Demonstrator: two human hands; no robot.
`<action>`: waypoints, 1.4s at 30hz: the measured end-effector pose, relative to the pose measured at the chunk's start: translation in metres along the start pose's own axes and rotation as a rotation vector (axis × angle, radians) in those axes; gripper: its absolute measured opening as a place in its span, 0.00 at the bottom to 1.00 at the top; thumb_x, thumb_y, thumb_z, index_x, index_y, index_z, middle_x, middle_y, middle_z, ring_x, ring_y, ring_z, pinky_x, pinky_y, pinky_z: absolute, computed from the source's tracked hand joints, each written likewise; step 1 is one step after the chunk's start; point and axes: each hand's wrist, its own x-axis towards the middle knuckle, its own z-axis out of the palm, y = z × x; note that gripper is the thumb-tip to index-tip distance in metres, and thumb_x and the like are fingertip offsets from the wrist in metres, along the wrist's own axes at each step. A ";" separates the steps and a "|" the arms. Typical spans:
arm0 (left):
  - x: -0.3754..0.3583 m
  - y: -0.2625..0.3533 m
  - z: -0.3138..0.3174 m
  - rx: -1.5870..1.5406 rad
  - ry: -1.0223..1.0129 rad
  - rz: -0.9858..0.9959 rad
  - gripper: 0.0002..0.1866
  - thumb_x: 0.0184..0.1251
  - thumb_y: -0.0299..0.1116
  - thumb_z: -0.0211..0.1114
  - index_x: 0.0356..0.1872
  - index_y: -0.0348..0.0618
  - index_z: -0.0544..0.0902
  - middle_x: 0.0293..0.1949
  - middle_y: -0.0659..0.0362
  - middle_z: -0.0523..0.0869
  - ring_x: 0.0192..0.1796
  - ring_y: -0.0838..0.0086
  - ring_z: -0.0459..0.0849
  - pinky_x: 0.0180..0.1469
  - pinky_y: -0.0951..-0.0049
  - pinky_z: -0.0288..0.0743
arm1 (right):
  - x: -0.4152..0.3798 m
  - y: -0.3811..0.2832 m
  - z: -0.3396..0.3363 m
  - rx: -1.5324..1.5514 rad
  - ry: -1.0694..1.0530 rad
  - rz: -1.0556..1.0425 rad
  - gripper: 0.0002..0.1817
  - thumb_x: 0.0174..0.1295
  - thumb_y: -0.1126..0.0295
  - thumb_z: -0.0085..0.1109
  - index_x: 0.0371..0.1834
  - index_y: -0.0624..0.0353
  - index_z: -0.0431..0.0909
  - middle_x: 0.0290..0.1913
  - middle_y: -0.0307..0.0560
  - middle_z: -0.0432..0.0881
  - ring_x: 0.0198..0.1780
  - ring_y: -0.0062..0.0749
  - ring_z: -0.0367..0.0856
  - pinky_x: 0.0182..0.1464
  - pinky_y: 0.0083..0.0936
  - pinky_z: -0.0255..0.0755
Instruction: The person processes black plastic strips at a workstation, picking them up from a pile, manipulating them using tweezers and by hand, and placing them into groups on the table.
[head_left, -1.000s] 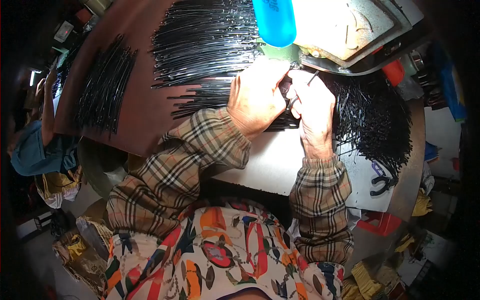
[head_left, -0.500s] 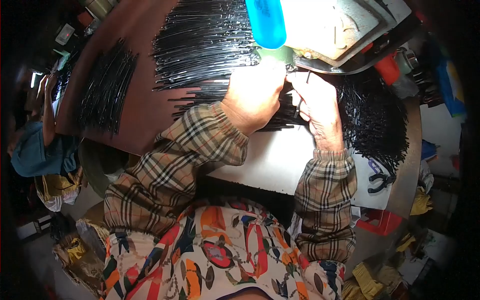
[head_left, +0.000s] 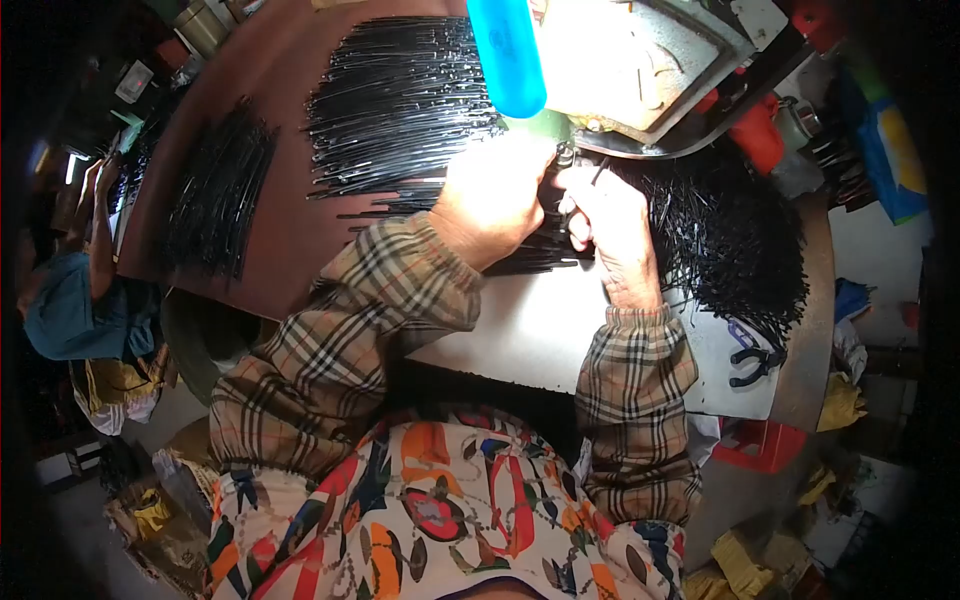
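Observation:
My left hand is closed near the small metal fitting under the bright lamp. What its fingers hold is washed out by glare. Close beside it, my right hand pinches a short, thin black strip, whose end sticks up past the fingers. A small metal part shows between the fingertips of both hands. Behind my left hand lies a broad pile of thin black strips with shiny ends. To the right of my right hand is a dense heap of black strips.
A lamp-lit machine housing and a blue object stand just beyond my hands. Another bundle of black strips lies on the brown tabletop at left. Pliers rest at right. A person in a teal top works at far left.
The whole view has shifted, so the machine and both hands appear slightly further left and lower. My hands stay together at the same spot, with the strip still in my right fingers.

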 end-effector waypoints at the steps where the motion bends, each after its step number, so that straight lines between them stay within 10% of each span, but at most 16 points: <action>1: 0.001 -0.004 -0.001 -0.021 0.029 0.035 0.16 0.50 0.19 0.63 0.44 0.36 0.81 0.33 0.52 0.81 0.32 0.62 0.81 0.35 0.66 0.76 | 0.000 0.000 0.001 -0.072 0.034 0.030 0.09 0.65 0.72 0.55 0.41 0.65 0.81 0.24 0.36 0.75 0.19 0.13 0.66 0.20 0.12 0.62; 5: -0.004 -0.015 -0.030 -0.242 -0.262 -0.201 0.07 0.61 0.22 0.62 0.39 0.33 0.84 0.26 0.56 0.82 0.27 0.73 0.78 0.32 0.73 0.72 | -0.003 0.001 -0.003 -0.007 0.037 -0.102 0.06 0.65 0.74 0.55 0.36 0.64 0.82 0.24 0.36 0.75 0.20 0.14 0.70 0.22 0.13 0.65; 9: -0.005 -0.014 -0.062 -0.768 -0.408 -1.008 0.07 0.63 0.30 0.67 0.34 0.36 0.85 0.21 0.65 0.78 0.18 0.89 0.67 0.17 0.85 0.57 | -0.008 -0.003 -0.003 0.149 0.123 0.000 0.08 0.67 0.72 0.56 0.41 0.66 0.80 0.24 0.36 0.76 0.22 0.15 0.73 0.27 0.16 0.70; 12: -0.010 -0.025 -0.057 -1.007 -0.399 -1.111 0.08 0.62 0.32 0.68 0.33 0.37 0.85 0.22 0.66 0.78 0.18 0.89 0.66 0.18 0.86 0.56 | -0.006 0.002 -0.004 0.246 0.044 0.033 0.07 0.66 0.74 0.56 0.42 0.67 0.75 0.32 0.46 0.78 0.32 0.30 0.81 0.37 0.25 0.79; 20: -0.011 -0.024 -0.030 -1.167 -0.292 -0.965 0.09 0.61 0.29 0.66 0.40 0.36 0.85 0.25 0.65 0.80 0.20 0.89 0.66 0.20 0.87 0.55 | -0.002 0.012 -0.007 0.321 0.052 -0.043 0.09 0.65 0.77 0.57 0.43 0.71 0.70 0.41 0.60 0.81 0.45 0.46 0.86 0.43 0.30 0.85; 42: 0.000 -0.019 -0.020 -1.166 -0.160 -0.871 0.07 0.60 0.28 0.68 0.36 0.36 0.84 0.27 0.63 0.81 0.23 0.88 0.71 0.22 0.88 0.60 | 0.007 0.023 0.000 0.328 0.159 -0.129 0.11 0.68 0.73 0.56 0.44 0.71 0.69 0.42 0.61 0.81 0.47 0.43 0.84 0.51 0.30 0.80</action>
